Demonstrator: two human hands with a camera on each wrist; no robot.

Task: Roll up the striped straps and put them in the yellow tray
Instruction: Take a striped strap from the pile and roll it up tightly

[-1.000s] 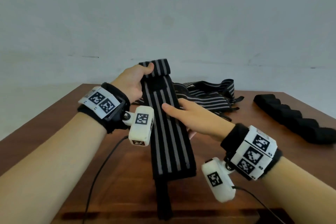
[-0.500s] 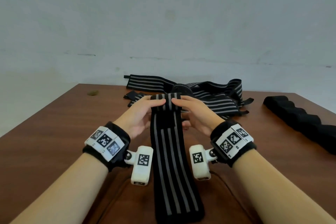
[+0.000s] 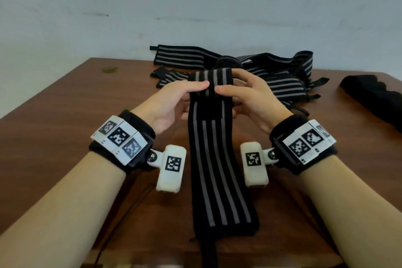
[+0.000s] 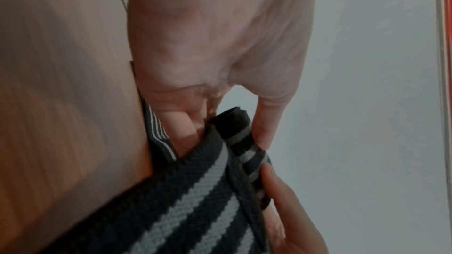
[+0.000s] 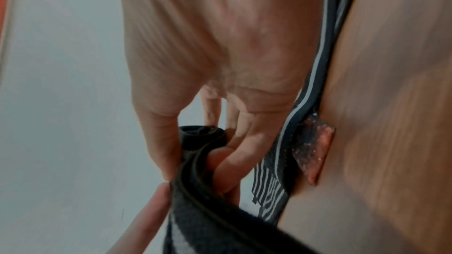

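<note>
My left hand (image 3: 174, 102) and right hand (image 3: 250, 98) both pinch the far end of the striped strap (image 3: 214, 159), thumbs on top with their tips almost meeting, fingers curled underneath — that end is folded over into a first small roll, held just above the table (image 3: 54, 137). From the head camera I see the rest of the strap running toward me between my wrists and lying flat on the wood. A heap of other striped straps (image 3: 272, 74) lies beyond my hands, and a black scalloped piece (image 3: 374, 95) sits at the right edge. The only markings I can see are black-and-white square codes on the wristbands and camera housings; no readable words.

Left wrist: the thumb (image 4: 265, 123) presses the rolled end (image 4: 238, 128) against curled fingers, with the right thumb touching from below.

Right wrist: thumb and fingers (image 5: 234, 157) clamp the dark roll (image 5: 203, 136) — more straps lie just behind.
</note>
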